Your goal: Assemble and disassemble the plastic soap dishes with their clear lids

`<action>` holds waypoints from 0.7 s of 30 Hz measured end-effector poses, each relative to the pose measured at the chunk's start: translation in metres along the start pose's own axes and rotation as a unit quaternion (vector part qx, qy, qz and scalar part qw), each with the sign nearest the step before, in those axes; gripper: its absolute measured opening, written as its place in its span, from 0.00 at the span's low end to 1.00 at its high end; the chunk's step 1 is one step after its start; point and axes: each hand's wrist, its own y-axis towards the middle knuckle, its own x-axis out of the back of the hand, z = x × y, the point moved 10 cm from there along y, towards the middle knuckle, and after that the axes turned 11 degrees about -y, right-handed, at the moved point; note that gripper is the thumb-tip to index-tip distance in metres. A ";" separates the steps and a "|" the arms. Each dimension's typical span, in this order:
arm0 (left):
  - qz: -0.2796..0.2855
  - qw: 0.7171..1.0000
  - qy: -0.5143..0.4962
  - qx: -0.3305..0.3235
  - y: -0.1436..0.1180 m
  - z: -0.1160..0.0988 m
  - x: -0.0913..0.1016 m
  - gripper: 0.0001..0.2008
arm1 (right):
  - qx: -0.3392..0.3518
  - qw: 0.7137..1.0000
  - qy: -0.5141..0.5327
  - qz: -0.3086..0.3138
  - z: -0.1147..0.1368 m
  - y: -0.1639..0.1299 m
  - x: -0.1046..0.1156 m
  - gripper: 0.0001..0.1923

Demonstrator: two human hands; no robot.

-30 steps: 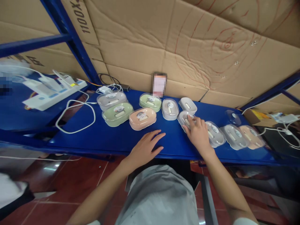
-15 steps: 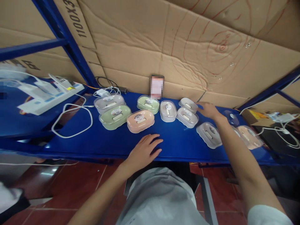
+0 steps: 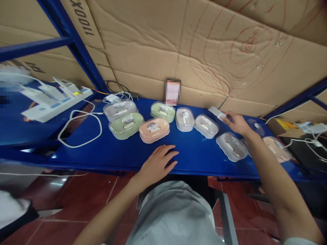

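My right hand (image 3: 237, 122) grips the right end of a grey lidded plastic box (image 3: 216, 113) at the back of the blue table. The box is tipped, with its pale side showing; my fingers partly cover it. Just left of it lies another grey box (image 3: 206, 126) with a clear lid, round sticker and white clip. A third grey box (image 3: 232, 146) sits below my right forearm. My left hand (image 3: 160, 161) is open, fingers apart, near the table's front edge. Beyond its fingertips is a peach box (image 3: 154, 130), touching a green box (image 3: 126, 125).
A phone (image 3: 172, 92) leans on the cardboard at the back. Leftward are a white power strip (image 3: 56, 105) and a looped white cable (image 3: 79, 146). Another peach box (image 3: 277, 149) and an open carton (image 3: 283, 127) are at right. A blue post (image 3: 76, 51) rises at left.
The grey box at the back right has been tipped up and shifted right in my right hand, away from its neighbour. My left hand has stayed in place.
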 end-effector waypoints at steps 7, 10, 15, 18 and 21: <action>-0.075 0.997 -0.026 -0.001 -0.006 -0.004 0.017 0.36 | 0.170 0.981 0.056 -0.069 0.139 -0.093 0.035 0.16; -0.056 0.997 -0.008 -0.044 -0.005 -0.013 0.016 0.32 | 0.308 0.948 0.073 -0.041 0.219 -0.138 0.021 0.16; 0.015 0.998 0.029 -0.061 0.001 -0.016 0.001 0.16 | 0.285 0.957 0.061 -0.010 0.191 -0.118 0.006 0.19; 0.015 0.998 0.025 -0.053 0.002 -0.016 0.001 0.17 | 0.145 0.987 0.025 -0.068 0.077 -0.064 0.028 0.22; 0.011 0.998 0.023 -0.052 0.001 -0.018 0.003 0.19 | 0.062 0.995 0.002 -0.084 -0.029 -0.031 0.043 0.28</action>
